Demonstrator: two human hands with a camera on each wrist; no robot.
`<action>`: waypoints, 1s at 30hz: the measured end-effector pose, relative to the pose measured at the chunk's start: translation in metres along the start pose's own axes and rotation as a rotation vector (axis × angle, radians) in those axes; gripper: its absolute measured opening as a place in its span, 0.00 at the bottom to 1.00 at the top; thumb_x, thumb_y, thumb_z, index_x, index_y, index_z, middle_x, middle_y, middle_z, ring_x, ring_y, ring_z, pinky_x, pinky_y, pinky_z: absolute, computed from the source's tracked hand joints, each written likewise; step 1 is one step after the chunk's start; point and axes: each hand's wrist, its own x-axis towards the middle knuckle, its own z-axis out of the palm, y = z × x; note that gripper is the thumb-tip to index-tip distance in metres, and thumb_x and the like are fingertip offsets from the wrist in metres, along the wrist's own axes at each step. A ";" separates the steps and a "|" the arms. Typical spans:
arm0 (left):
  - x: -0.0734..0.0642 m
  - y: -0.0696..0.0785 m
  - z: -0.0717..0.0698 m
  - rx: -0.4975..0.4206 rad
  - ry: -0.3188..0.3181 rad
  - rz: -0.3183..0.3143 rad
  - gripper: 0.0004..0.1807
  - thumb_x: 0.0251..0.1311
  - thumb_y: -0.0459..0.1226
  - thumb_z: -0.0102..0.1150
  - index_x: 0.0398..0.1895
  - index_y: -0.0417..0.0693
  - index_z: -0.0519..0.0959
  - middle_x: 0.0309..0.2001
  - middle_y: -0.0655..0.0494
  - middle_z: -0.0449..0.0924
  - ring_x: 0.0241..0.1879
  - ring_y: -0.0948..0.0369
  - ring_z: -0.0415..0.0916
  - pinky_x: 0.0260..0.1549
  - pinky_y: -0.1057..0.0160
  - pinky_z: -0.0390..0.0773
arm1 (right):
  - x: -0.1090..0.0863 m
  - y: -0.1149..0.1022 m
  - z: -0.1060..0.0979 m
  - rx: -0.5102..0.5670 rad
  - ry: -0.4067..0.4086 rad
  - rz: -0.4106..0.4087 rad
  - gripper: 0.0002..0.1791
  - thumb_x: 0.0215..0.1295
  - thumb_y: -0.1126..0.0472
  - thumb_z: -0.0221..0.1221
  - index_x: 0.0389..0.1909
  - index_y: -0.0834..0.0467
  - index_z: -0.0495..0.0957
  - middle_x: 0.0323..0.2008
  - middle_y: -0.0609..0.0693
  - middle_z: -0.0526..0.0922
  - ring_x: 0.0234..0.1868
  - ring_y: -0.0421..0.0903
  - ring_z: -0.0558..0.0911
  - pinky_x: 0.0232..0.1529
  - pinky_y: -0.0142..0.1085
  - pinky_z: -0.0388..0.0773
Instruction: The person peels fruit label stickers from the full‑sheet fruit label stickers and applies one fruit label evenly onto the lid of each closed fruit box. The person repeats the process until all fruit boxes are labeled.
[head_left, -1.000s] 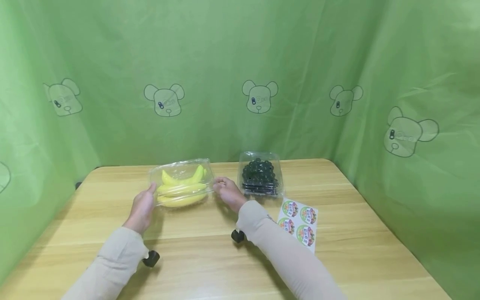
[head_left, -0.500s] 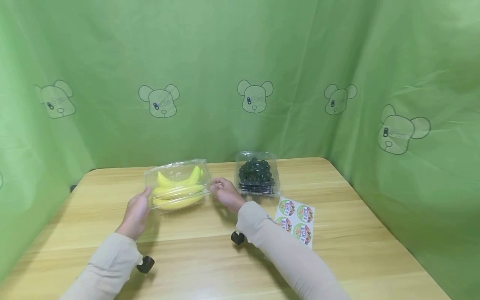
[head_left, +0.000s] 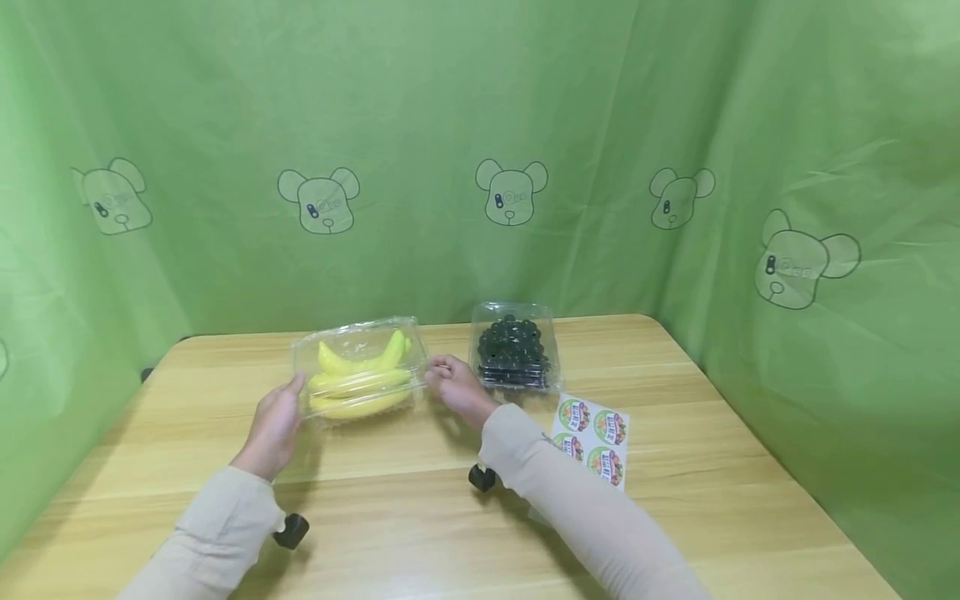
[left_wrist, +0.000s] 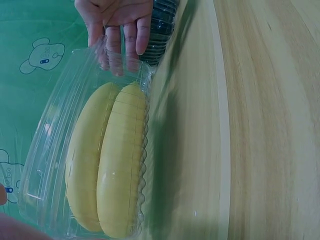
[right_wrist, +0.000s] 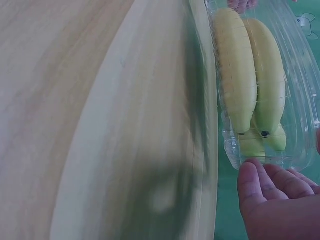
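Yellow bananas (head_left: pixel 360 406) lie inside a clear plastic clamshell box (head_left: pixel 363 327), which I hold by its two ends, raised a little above the table. My left hand (head_left: pixel 272 421) grips the left end, its thumb along the side. At the right end, my right hand (head_left: pixel 459 387) holds the box between thumb and fingers. In the left wrist view the right hand's fingers (left_wrist: pixel 131 37) reach under that end, partly seen through the plastic. The right wrist view shows the bananas (right_wrist: pixel 235 70) through the box wall, close to the right hand's fingertips.
A second clear box (head_left: pixel 551 333) with dark grapes (head_left: pixel 513 342) stands just right of my right hand. A sheet of round fruit stickers (head_left: pixel 592 437) lies partly under my right sleeve. Green curtains (head_left: pixel 420 167) enclose the wooden table (head_left: pixel 390 517).
The head view has turned slightly to the right. In the last half second the banana box and my right hand have shifted slightly right. Both hands keep their hold.
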 end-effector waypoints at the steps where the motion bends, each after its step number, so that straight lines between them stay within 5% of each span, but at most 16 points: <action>1: 0.000 0.000 0.000 0.001 -0.002 0.003 0.46 0.72 0.58 0.34 0.74 0.33 0.31 0.45 0.49 0.56 0.38 0.59 0.58 0.70 0.41 0.37 | 0.000 0.000 0.000 0.000 -0.001 -0.004 0.24 0.71 0.64 0.52 0.65 0.67 0.64 0.64 0.64 0.70 0.63 0.58 0.71 0.62 0.47 0.71; 3: -0.001 0.001 0.001 0.002 0.005 0.003 0.47 0.72 0.58 0.34 0.74 0.33 0.31 0.50 0.46 0.57 0.40 0.57 0.58 0.70 0.41 0.37 | -0.001 0.000 -0.001 -0.003 -0.002 -0.005 0.24 0.71 0.64 0.52 0.65 0.67 0.64 0.64 0.64 0.69 0.63 0.58 0.70 0.62 0.47 0.71; 6: -0.002 0.002 0.001 -0.011 0.001 0.004 0.47 0.71 0.59 0.34 0.74 0.32 0.32 0.66 0.38 0.50 0.57 0.50 0.57 0.70 0.42 0.35 | -0.002 -0.001 -0.002 -0.017 -0.001 -0.004 0.24 0.71 0.63 0.53 0.65 0.65 0.64 0.64 0.63 0.69 0.63 0.57 0.71 0.62 0.46 0.71; 9: -0.002 0.003 0.001 -0.026 -0.017 0.000 0.47 0.72 0.59 0.33 0.74 0.33 0.30 0.75 0.37 0.30 0.73 0.43 0.33 0.70 0.43 0.33 | -0.005 -0.003 -0.003 -0.020 0.000 -0.008 0.24 0.70 0.63 0.53 0.65 0.66 0.64 0.64 0.63 0.69 0.62 0.57 0.71 0.61 0.46 0.72; 12: -0.002 0.004 0.001 -0.030 -0.033 0.001 0.46 0.72 0.58 0.32 0.74 0.34 0.29 0.75 0.39 0.22 0.73 0.42 0.23 0.70 0.44 0.32 | -0.007 -0.004 -0.005 -0.009 0.002 -0.012 0.24 0.69 0.64 0.54 0.64 0.66 0.64 0.63 0.63 0.70 0.61 0.58 0.72 0.60 0.46 0.73; 30: 0.001 0.002 0.007 -0.065 -0.039 0.018 0.43 0.75 0.54 0.32 0.73 0.31 0.31 0.76 0.38 0.27 0.74 0.43 0.27 0.71 0.47 0.34 | -0.010 0.000 -0.014 -0.086 0.036 -0.038 0.23 0.68 0.62 0.57 0.60 0.66 0.68 0.66 0.64 0.66 0.69 0.62 0.61 0.70 0.53 0.57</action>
